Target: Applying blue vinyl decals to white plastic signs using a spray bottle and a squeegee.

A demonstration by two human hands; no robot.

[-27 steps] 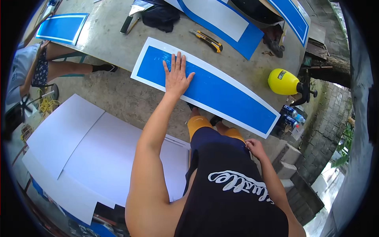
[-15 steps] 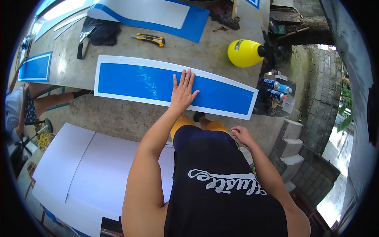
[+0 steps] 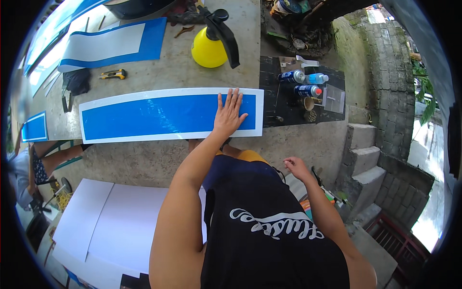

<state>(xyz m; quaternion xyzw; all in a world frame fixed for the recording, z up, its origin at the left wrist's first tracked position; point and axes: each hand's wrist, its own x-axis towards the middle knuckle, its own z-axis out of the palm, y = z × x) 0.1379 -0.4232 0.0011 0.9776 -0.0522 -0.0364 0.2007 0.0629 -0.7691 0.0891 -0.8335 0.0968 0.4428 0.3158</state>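
Note:
My left hand (image 3: 229, 114) lies flat with fingers spread near the right end of a long blue sign panel (image 3: 159, 115) with a white border. The panel rests along the near edge of the grey table (image 3: 159, 77). Low beside my right hip hangs my right hand (image 3: 297, 167), away from the table, its fingers curled in and no object visible in them. Beyond the panel stands a yellow pump spray bottle (image 3: 210, 49) with a black handle. A yellow and black utility knife (image 3: 113, 74) lies farther left.
A partly curled blue and white sheet (image 3: 113, 41) lies at the back left, near a dark cloth (image 3: 77, 82). Spray cans (image 3: 292, 76) stand on a black board (image 3: 269, 98) at right. White boards (image 3: 127, 221) are behind me at left; concrete steps (image 3: 363, 159) rise at right. Another person's leg (image 3: 60, 156) shows at far left.
My left hand has moved right along the panel, from past its middle to near its right end. The whole view has shifted rightward. My right hand stays low at my side.

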